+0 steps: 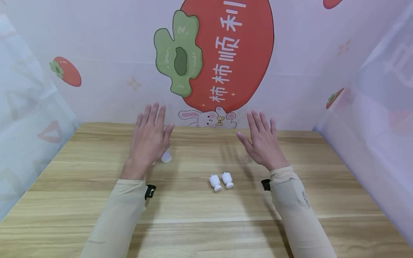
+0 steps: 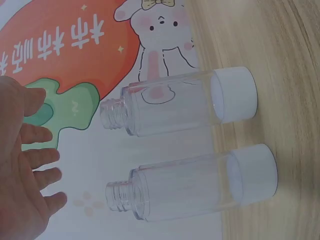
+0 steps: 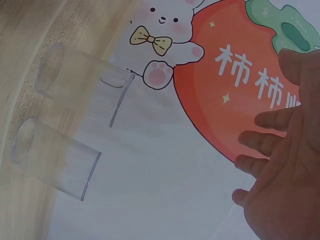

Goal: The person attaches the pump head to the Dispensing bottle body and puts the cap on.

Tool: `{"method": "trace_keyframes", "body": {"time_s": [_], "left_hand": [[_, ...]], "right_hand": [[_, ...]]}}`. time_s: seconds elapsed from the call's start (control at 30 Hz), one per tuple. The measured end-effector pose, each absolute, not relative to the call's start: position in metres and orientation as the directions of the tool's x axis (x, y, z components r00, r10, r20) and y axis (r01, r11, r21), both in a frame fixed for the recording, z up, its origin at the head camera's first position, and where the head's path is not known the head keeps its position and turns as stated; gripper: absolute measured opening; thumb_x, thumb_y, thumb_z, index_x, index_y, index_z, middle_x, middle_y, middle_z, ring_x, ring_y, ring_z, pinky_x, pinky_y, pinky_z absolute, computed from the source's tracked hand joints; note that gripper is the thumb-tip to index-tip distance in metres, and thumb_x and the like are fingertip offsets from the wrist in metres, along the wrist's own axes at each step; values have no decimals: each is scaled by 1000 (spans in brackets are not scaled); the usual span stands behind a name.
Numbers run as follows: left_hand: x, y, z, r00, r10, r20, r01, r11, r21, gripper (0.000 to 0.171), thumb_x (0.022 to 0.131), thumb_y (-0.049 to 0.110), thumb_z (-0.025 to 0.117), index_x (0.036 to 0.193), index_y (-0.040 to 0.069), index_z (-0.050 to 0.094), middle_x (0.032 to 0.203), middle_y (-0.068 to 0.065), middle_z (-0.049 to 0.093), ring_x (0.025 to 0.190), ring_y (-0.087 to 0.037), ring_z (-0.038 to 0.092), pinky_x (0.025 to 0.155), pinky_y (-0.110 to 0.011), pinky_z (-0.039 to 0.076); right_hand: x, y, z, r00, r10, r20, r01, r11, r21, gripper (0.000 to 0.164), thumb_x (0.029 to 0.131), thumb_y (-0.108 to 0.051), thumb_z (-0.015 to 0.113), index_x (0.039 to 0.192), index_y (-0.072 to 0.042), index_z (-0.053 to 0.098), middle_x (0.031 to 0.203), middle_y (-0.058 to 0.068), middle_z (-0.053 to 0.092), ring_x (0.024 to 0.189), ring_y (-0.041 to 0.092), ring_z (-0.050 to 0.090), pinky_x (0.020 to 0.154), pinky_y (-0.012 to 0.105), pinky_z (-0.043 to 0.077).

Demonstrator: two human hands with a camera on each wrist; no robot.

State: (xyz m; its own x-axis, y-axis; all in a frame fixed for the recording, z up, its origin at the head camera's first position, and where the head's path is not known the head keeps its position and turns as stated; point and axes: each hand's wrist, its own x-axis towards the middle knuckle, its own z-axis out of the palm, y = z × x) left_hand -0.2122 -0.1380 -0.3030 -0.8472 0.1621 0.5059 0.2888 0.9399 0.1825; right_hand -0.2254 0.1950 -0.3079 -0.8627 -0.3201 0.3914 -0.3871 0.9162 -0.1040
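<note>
My left hand [image 1: 149, 139] is held over the left of the table, fingers straight and holding nothing. Two clear bottles with threaded necks and white bases, one [image 2: 172, 105] beside the other [image 2: 182, 185], stand upright by it in the left wrist view. From the head, the hand mostly hides them. On the right, my right hand [image 1: 264, 145] hovers with straight fingers and nothing in its grasp. Two clear open-ended cylinders, like caps, one [image 3: 82, 82] near the other [image 3: 55, 160], stand close to it. Between the hands, two white pump heads [image 1: 215, 183] [image 1: 227, 180] lie side by side.
The wood-grain table [image 1: 193, 229] ends at a back sheet [image 1: 109, 93] printed with a large persimmon and a rabbit. Similar white sheets hang at the left [image 1: 29, 118] and right [image 1: 380, 118].
</note>
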Motion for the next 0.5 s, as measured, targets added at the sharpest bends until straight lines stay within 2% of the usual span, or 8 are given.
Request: {"method": "trace_keyframes", "body": {"time_s": [0.13, 0.23, 0.5], "left_hand": [[-213, -139, -304, -831, 173, 529, 327, 921, 213, 54, 98, 30, 45, 139, -3, 36, 144, -24, 33, 133, -40, 29, 109, -50, 21], [-213, -141, -305, -826, 170, 538, 343, 908, 241, 50, 96, 27, 49, 134, -6, 42, 136, -25, 42, 126, -40, 38, 105, -49, 29], [-210, -143, -303, -899, 156, 408, 308, 889, 339, 47, 96, 28, 50, 130, -4, 48, 129, -23, 50, 118, -40, 45, 99, -51, 34]], "right_hand": [[-225, 195, -307, -863, -324, 388, -395, 911, -117, 73, 96, -52, 39, 149, -6, 18, 152, 16, 20, 141, 33, 11, 112, 51, 1], [-224, 195, -306, -853, -333, 403, -412, 903, -124, 71, 95, -50, 42, 146, -4, 25, 149, 17, 27, 138, 34, 19, 112, 50, 7], [-224, 195, -305, -845, -344, 410, -438, 885, -159, 63, 94, -44, 50, 140, -2, 38, 140, 17, 40, 131, 34, 32, 107, 51, 21]]}}
